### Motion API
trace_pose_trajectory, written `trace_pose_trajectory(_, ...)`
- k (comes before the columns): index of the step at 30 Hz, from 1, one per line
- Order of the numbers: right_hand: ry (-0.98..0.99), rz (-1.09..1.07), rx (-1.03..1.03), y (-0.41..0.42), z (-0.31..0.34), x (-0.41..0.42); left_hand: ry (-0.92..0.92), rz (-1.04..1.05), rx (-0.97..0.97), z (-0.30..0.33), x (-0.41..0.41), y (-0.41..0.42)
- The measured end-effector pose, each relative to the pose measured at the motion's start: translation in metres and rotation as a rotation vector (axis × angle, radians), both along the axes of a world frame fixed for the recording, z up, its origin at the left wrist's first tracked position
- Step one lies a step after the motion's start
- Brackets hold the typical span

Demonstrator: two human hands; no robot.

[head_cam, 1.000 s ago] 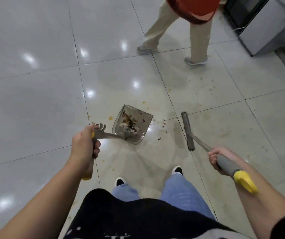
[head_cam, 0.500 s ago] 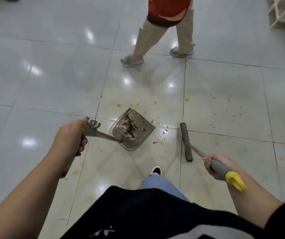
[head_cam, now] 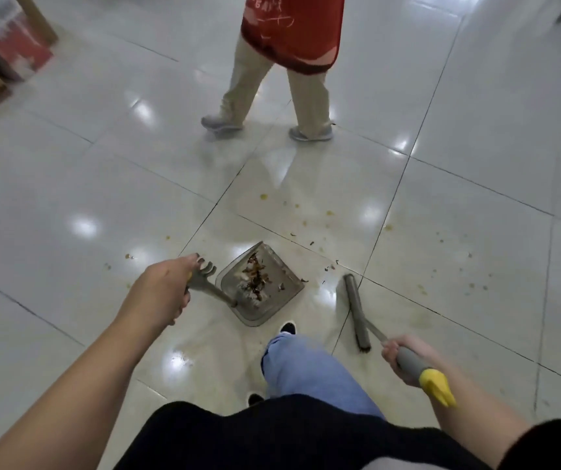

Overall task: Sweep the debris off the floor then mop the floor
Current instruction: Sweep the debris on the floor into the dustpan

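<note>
Glossy white floor [head_cam: 69, 171] tiles fill the frame, with blurred boxes [head_cam: 4, 52] at upper left. Lower left of centre, the left hand [head_cam: 162, 290] is curled round the dustpan [head_cam: 262, 283] handle; the pan sits mouth-down on the tile at centre frame and holds a heap of dark debris [head_cam: 253, 283]. Judgement: most of the sweeping is done, the bulk being collected. Outstanding: small dark flecks [head_cam: 328, 268] lie on the tile just right of the pan mouth, between pan and broom [head_cam: 357, 312]. The broom head rests on the floor right of centre, apart from the pan. At lower right, the right hand [head_cam: 406, 359] is wrapped round the broom's grey grip. Yellowish spots [head_cam: 330, 213] and smears run from centre to right; these look like mop work. No mop is visible; mopping not yet begun. A bystander [head_cam: 289, 62] stands at upper centre.
</note>
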State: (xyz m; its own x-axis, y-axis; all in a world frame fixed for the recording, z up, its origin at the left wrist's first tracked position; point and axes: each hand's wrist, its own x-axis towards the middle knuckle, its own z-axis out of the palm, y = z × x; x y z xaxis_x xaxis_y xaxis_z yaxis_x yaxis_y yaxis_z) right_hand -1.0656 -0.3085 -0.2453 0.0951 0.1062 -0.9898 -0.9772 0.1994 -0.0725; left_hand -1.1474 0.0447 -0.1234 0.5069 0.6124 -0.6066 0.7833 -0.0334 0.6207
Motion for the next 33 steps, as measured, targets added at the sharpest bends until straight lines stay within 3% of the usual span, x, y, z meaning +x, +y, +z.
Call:
trace_pose_trajectory(7,-0.094,0.307,-0.123,-0.041,0.008,-0.03,-0.105,0.066,-0.053,0.009,-0.081,-0.059)
trace_pose_trajectory(14,-0.182,0.409,-0.134,-0.059,0.017,0.013,-0.164,0.147,-0.061,0.024,-0.11,-0.106)
trace_pose_trajectory(19,-0.117,0.481,-0.107,-0.088,0.002,0.035,-0.042,0.165,-0.012,0.032,-0.092,-0.135)
trace_pose_trajectory(26,-0.11,0.59,-0.043,-0.094,-0.004,0.162,0.191,0.306,0.093,0.011,-0.047,-0.206)
trace_pose_trajectory(31,-0.169,0.569,-0.109,-0.102,-0.023,0.218,0.157,0.364,0.094,0.008,-0.024,-0.236)
trace_pose_trajectory(33,-0.198,0.666,-0.151,-0.089,-0.031,0.234,0.162,0.352,0.079,0.006,-0.012,-0.242)
